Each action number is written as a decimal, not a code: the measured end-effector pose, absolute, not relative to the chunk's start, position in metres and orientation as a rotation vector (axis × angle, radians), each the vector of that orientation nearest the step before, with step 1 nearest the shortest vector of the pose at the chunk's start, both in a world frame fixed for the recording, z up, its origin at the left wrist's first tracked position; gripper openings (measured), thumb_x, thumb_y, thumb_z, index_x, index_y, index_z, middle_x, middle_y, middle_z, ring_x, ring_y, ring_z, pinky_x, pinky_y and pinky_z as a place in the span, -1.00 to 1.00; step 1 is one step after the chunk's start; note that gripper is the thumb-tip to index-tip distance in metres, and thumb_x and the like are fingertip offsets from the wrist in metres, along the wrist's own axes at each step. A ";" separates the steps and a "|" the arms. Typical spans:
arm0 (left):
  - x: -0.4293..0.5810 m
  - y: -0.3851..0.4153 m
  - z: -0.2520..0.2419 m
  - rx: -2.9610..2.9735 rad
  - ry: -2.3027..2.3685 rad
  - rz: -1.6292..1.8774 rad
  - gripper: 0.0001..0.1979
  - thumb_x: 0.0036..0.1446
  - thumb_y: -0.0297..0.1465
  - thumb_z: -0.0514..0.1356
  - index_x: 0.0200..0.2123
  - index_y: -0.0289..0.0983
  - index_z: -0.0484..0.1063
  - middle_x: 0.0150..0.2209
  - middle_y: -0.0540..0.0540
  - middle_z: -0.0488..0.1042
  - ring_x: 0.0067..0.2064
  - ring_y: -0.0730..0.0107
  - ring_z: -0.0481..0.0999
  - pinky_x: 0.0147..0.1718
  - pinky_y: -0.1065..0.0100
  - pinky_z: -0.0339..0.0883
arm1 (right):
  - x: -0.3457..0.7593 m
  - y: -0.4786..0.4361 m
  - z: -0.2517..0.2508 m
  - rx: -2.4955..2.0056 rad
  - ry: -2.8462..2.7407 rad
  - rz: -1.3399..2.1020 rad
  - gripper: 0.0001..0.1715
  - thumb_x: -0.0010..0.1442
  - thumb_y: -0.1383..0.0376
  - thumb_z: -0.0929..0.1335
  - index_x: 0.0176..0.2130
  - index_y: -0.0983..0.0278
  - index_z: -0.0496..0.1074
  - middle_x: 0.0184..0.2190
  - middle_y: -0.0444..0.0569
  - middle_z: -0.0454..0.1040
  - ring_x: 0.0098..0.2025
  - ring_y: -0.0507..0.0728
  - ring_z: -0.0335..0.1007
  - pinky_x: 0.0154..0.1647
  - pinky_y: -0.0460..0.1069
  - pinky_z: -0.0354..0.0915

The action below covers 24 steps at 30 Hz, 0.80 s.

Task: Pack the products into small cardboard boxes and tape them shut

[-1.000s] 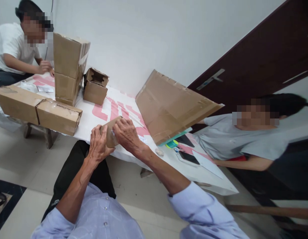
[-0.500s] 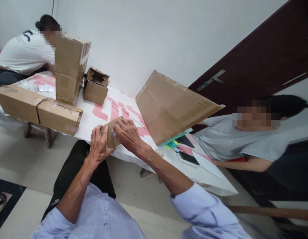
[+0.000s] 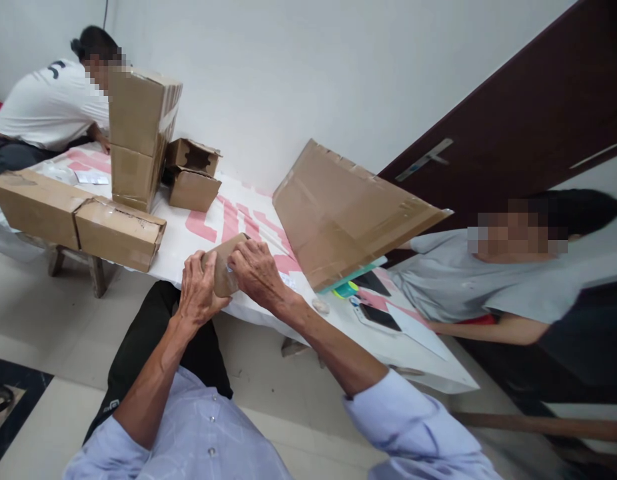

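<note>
A small brown cardboard box (image 3: pixel 223 277) is held between my two hands at the near edge of the table (image 3: pixel 268 310). My left hand (image 3: pixel 197 290) is wrapped round its left side, thumb along the bottom. On the box's right side my right hand (image 3: pixel 256 270) presses with bent fingers. A shiny bit, perhaps clear tape, shows by the right fingertips; the fingers hide most of it. Behind and to the left stands a small open carton (image 3: pixel 193 190) with its flaps up.
Tall stacked cartons (image 3: pixel 133 133) and a long lying carton (image 3: pixel 78 217) are at left. A large cardboard sheet (image 3: pixel 348 217) leans at right, near a tape roll (image 3: pixel 346 289) and a phone (image 3: pixel 379 317). One person (image 3: pixel 48 107) sits far left, another (image 3: pixel 478 280) at right.
Hardly anything differs. Both hands stay on the small box, and my right hand has shifted very slightly. The view and the two other people have moved a little.
</note>
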<state>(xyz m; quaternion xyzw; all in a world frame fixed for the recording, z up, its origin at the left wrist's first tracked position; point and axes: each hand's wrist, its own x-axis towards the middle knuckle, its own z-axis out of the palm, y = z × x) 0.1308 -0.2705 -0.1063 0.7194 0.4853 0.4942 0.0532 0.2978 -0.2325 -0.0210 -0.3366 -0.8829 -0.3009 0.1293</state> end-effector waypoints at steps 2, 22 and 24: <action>0.131 -0.270 -0.106 2.192 1.475 1.504 0.07 -0.18 -0.40 0.48 0.40 -0.27 0.12 0.28 -0.42 0.22 0.29 -0.27 0.29 0.26 -0.20 0.30 | 0.299 -0.232 -0.023 -0.961 -2.539 -0.852 -0.70 0.44 0.45 0.24 -0.29 0.26 0.48 -0.29 0.07 0.45 -0.15 0.24 0.21 -0.09 0.11 0.11; 0.096 -0.254 -0.109 2.118 1.381 1.501 0.07 -0.19 -0.40 0.52 0.40 -0.26 0.18 0.28 -0.37 0.23 0.33 -0.20 0.30 0.35 -0.16 0.27 | 0.376 -0.235 -0.016 -1.190 -1.839 0.103 -0.78 0.42 0.16 0.28 -0.28 0.19 0.32 -0.35 -0.12 0.38 -0.30 0.10 0.30 -0.18 0.02 0.28; 0.079 -0.242 -0.115 2.068 1.355 1.500 0.05 -0.17 -0.37 0.52 0.40 -0.23 0.20 0.27 -0.33 0.25 0.34 -0.16 0.31 0.36 -0.16 0.26 | 0.413 -0.227 -0.033 -1.351 -1.724 0.136 -0.75 0.40 0.12 0.27 -0.27 0.20 0.32 -0.36 -0.12 0.39 -0.31 0.09 0.29 -0.19 0.00 0.28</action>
